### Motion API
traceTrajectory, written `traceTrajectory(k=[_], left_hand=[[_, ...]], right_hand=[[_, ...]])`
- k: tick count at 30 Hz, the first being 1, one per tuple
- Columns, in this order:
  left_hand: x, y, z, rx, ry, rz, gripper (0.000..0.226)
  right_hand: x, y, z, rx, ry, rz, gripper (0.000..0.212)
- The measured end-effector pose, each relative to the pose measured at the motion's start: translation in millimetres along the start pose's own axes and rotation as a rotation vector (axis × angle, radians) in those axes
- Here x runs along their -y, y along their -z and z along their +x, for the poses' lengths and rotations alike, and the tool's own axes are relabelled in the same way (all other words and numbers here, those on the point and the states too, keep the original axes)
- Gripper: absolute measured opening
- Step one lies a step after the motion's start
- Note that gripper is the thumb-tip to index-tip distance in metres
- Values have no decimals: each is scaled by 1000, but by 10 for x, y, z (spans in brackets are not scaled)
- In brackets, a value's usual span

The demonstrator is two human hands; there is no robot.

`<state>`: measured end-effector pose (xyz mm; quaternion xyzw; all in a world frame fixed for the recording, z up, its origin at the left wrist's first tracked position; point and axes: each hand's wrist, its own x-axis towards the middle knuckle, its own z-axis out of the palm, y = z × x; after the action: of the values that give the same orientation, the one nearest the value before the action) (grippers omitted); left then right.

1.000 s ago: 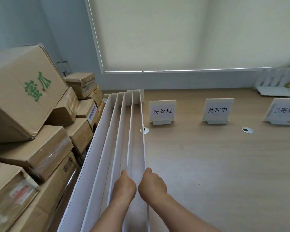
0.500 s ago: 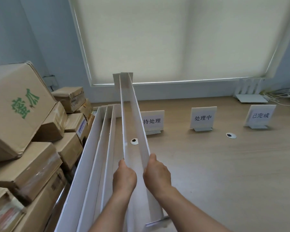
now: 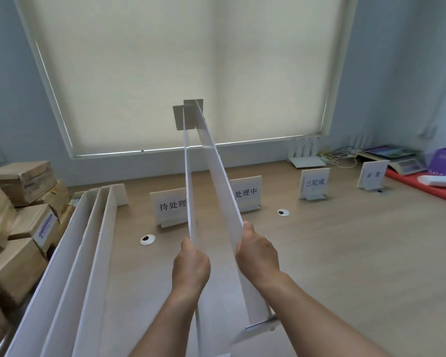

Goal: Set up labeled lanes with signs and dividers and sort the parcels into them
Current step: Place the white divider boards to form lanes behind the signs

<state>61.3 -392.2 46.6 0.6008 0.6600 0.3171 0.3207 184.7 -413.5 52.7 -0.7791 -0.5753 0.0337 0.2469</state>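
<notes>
Dividers [image 3: 224,191] gripped, L hand [image 3: 191,264], R hand [image 3: 258,256]

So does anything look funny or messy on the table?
Mostly the cardboard boxes at the left: they are heaped crookedly, some tilted. Also, two white dividers are lifted off the table, one in each hand, hiding part of two signs.

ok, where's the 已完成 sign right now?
Head view, right of centre: the 已完成 sign stands on the table, between the 处理中 sign and a fourth sign, with a router behind it.
</notes>
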Motion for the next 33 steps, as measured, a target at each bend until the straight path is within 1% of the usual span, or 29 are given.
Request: traceTrajectory(k=[5,9,12,16,19,22,25,26,29,33], left_hand=[[-519,-603,-329,33,-75,-1,35],[-979,-1176,-710,55,-120,19,28],[-1280,-1632,-971,79,-121,4,26],[-1651,-2250,-1237,126,-122,-17,32],[-1944,-2664,-1427,147,-131,-6,27],[-2211,-3044,-1620,177,-165,14,17],[-2449,-3409,-1756,207,-200,-23,23],[-2519,-3529,-1777,218,-198,-22,20],[-2718,-3864,-1801,244,-180,-23,28],[-2968,-4312,-1746,264,-193,-26,28]], right_hand=[[-800,461,-106,-50,-67,-4,44],[-1541,827,-171,-70,-124,-15,46],[-2094,1085,-220,-75,-155,-28,45],[-2829,1452,-269,-92,-191,-49,43],[-3333,1689,-294,-104,-216,-56,42],[-3779,1900,-346,-107,-251,-61,42],[-4205,2080,-385,-111,-296,-64,42],[-4339,2126,-381,-113,-310,-66,42],[-4696,2217,-315,-117,-349,-82,39],[-5117,2293,-90,-118,-374,-91,36]])
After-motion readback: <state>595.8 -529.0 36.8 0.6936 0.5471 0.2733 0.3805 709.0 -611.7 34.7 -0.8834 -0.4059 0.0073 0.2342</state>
